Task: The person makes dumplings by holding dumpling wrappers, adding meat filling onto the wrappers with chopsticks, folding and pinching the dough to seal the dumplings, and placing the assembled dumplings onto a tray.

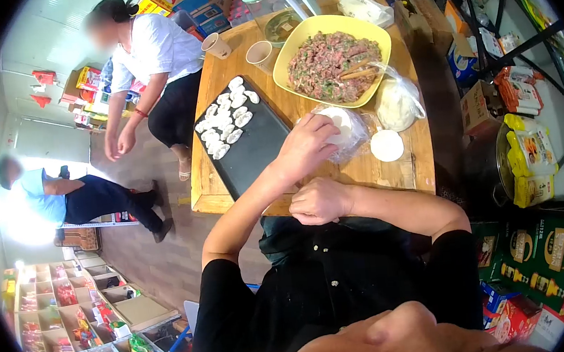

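Observation:
My left hand (307, 145) reaches over the table with its fingers curled against the edge of a stack of round white dumpling wrappers (341, 122) in an opened clear plastic bag. Closer to my body, at the table's front edge, my right hand (321, 201) is closed; anything inside it is hidden. One loose dumpling wrapper (387, 145) lies flat to the right of the bag. Behind sits a yellow bowl (281, 75) of minced meat filling (329, 64) with chopsticks (360, 72) in it. Left of my hands, a black tray (253, 148) carries several folded white dumplings (223, 119) at its far end.
A knotted plastic bag of white dough-like contents (397, 102) stands right of the bowl. Two paper cups (259, 56) and a clear jug (267, 6) are at the back. A person in white (157, 49) stands left of the table; another person (62, 195) sits farther off.

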{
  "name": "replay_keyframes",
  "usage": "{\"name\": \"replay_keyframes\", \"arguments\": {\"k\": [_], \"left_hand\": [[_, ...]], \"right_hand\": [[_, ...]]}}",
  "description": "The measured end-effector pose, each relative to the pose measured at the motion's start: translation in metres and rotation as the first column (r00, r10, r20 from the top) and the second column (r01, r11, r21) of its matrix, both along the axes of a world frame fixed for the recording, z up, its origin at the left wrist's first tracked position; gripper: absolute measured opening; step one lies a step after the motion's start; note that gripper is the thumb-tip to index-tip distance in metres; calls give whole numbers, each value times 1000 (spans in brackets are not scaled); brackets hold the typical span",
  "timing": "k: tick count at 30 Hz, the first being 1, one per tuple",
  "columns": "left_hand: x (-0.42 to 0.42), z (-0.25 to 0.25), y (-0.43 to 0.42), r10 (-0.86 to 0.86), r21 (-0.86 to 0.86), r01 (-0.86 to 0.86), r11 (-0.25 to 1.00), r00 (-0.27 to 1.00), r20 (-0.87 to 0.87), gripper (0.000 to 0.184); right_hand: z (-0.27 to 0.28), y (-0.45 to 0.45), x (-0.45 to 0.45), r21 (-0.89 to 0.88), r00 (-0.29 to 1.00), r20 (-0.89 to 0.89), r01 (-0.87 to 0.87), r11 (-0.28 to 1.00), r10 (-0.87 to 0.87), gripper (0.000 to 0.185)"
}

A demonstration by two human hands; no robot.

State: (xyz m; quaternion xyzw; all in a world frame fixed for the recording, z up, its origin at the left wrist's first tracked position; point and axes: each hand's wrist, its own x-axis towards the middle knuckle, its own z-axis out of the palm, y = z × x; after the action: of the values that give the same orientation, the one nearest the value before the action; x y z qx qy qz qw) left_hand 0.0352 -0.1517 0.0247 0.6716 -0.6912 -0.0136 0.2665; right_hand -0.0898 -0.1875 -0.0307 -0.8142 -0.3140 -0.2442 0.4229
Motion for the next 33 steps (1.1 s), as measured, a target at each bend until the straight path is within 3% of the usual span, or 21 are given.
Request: {"name": "replay_keyframes", "arguments": {"k": [9, 11, 16, 25, 30, 33], "left_hand": [[2, 2, -1, -5, 66, 1, 998, 998, 59, 32], [1, 0, -2, 3, -14, -1, 1000, 995, 104, 36], [2, -1, 3, -14, 46, 10, 999, 997, 81, 45], [8, -14, 3, -29, -78, 33, 996, 998, 57, 42], [-1, -18, 5, 288, -29, -288, 957, 957, 15, 43], [-8, -18, 6, 365, -67, -367, 928, 930, -39, 44]], "right_hand": [[-5, 2, -2, 0, 1000, 24, 10, 1000, -10, 19], [-1, 0, 0, -29, 999, 53, -10, 1000, 11, 19], [2, 2, 2, -35, 999, 35, 16, 999, -15, 14], [14, 4, -1, -88, 999, -35, 39, 995, -42, 10], [9, 6, 1, -109, 997, -60, 39, 993, -45, 10], [4, 7, 1, -120, 996, -59, 62, 991, -69, 10]]}}
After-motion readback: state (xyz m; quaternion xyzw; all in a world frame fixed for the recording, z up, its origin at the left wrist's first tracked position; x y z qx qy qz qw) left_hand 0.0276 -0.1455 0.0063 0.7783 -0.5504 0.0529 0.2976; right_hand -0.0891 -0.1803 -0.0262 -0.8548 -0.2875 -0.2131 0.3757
